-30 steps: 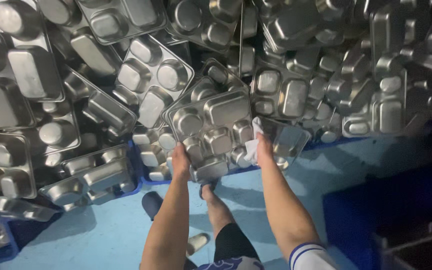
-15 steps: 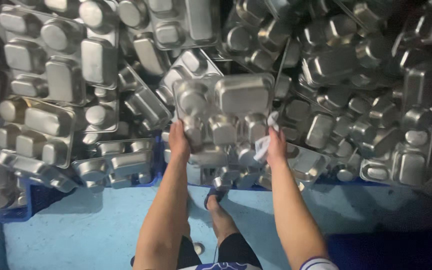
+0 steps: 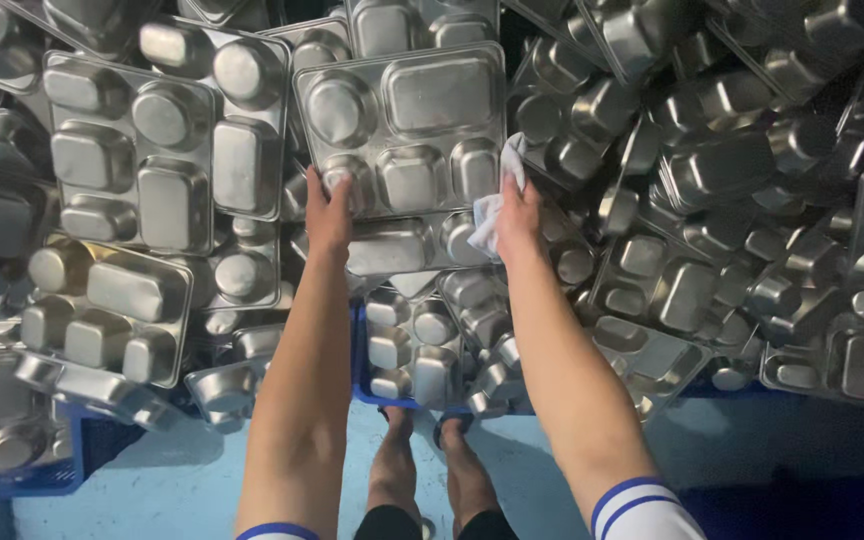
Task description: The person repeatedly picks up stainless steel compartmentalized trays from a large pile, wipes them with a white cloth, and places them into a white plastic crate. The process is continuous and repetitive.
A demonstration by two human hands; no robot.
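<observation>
Gripping a steel compartment tray [image 3: 402, 130], both hands; right hand [image 3: 517, 215] pinching a white cloth [image 3: 492, 205]

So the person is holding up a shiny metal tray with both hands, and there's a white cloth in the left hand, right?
Almost. Both hands do hold the metal tray, but the white cloth is in the right hand, pressed against the tray's edge. The left hand grips the tray bare. The head view shows it.
</observation>
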